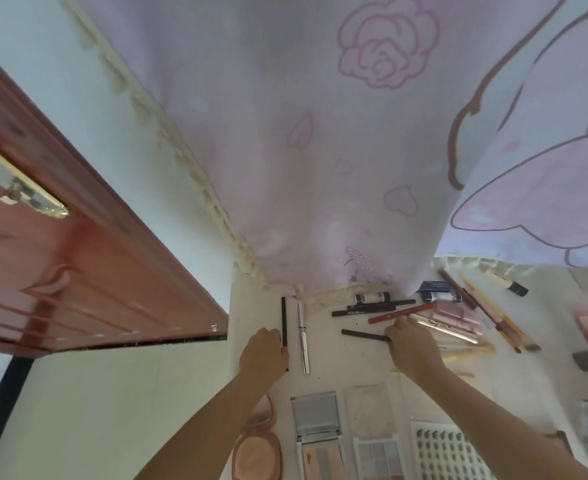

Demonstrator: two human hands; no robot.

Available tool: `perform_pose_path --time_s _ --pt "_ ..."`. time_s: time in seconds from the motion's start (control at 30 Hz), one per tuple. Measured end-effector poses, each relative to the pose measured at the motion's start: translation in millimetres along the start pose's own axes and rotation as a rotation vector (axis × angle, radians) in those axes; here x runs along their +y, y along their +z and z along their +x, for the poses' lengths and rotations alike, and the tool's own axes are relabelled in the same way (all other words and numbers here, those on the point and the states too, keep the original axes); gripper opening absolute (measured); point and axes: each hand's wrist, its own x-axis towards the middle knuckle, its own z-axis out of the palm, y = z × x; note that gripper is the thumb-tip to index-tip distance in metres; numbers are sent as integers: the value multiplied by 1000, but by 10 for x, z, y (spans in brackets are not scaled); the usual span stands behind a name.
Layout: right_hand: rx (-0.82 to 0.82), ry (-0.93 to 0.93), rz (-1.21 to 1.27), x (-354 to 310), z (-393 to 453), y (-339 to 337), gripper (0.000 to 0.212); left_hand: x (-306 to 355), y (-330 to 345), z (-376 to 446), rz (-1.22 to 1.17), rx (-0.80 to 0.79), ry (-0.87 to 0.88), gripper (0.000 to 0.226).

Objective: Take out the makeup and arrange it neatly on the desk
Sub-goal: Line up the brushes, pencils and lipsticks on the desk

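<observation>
progress: roughly midway, judged | left hand [263, 351] gripped black pencil [284, 320] beside silver tube [303, 336] | right hand [412, 344] pinched black liner [363, 335] | pile of sticks [459, 313] on counter [327, 379] remained unsorted

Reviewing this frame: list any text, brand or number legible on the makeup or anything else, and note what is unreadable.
Black pen near the curtain: white lettering along the barrel, too blurred to read with confidence.
Small black-and-white tube: dark print on the white band, unreadable.
Second black-and-white tube: print blurred, unreadable.
Dark blue box: pale lines of print, too small to read.
Nothing else carries readable text.
</observation>
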Motion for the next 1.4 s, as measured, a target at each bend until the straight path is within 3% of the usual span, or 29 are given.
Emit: perform_pose_path --time_s 0.37,0.63,0.8,0.93,1.13,1.27,1.4 --pt "113 -91 220 -22 -80 -69 27 64 30 -67 84 -91 166 28" --pt "226 -226 536 -170 -122 -525 21 252 -199 -211 -74 135 239 35" --pt "248 -351 454 -165 -161 -863 25 462 -553 -309 -320 200 353 52" --pt "182 -463 365 -168 -261 -1060 28 624 -739 -378 -75 205 477 26" --pt "102 -404 192 247 -401 -1463 27 469 -1055 -459 -14 327 556 24" --pt "150 -441 191 163 -480 -1575 29 580 -1081 -491 317 314 640 31" --pt "200 -505 76 44 -588 -1641 30 731 -1048 -528 399 350 630 35"
